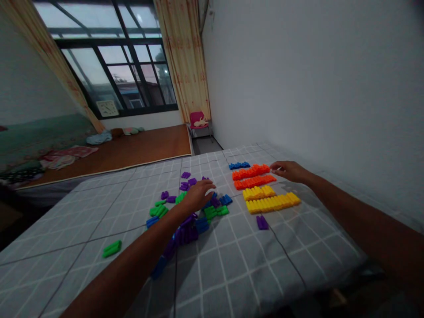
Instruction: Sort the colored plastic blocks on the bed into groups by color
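Small coloured plastic pieces lie on a grey checked cloth (232, 265). My left hand (198, 194) rests with curled fingers on a loose pile of purple, green and blue pieces (195, 216); whether it holds one is hidden. My right hand (289, 171) reaches to the right end of two orange rows (253, 176), fingers pinched together at the row's end. In front of the orange rows lie two yellow rows (270, 198), behind them a short blue row (239, 165). A purple pair (262, 222) lies alone in front of the yellow rows.
A single green piece (111, 248) lies apart at the left. A white wall (314, 88) runs along the right side. Beyond the cloth are a wooden floor, a pink chair (198, 120), curtains and a large window (112, 66).
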Available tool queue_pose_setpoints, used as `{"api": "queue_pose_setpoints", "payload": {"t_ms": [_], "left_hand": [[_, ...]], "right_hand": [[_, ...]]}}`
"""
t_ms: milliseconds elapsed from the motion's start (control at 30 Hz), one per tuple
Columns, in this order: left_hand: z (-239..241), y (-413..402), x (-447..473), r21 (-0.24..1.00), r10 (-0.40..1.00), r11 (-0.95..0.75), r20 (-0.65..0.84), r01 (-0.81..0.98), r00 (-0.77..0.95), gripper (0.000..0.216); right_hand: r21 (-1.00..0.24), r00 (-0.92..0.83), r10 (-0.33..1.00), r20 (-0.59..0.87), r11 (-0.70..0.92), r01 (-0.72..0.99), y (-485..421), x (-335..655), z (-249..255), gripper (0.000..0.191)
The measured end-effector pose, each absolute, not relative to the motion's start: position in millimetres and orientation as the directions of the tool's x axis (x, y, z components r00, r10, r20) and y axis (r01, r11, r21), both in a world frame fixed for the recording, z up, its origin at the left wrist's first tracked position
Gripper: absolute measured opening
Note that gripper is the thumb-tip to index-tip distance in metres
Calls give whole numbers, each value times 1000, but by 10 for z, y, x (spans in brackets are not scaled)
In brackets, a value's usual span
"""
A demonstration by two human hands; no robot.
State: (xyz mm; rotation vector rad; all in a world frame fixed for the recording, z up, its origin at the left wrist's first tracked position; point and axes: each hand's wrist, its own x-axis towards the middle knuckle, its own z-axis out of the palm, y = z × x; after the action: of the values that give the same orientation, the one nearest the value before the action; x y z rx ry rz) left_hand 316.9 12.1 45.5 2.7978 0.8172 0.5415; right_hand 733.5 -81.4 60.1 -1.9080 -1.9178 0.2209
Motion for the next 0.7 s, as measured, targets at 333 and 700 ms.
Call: {"api": "queue_pose_setpoints", "payload": {"t_ms": [333,700], "left_hand": [[401,649,4139,417,658,-704,76,575,749,55],[93,1020,4567,326,673,-696,-13,639,740,64]], "right_hand": [[-397,-50,994,-92,9,918,82,7813,381,65],[-362,-117,991,-63,87,928,229,7816,130,73]]}}
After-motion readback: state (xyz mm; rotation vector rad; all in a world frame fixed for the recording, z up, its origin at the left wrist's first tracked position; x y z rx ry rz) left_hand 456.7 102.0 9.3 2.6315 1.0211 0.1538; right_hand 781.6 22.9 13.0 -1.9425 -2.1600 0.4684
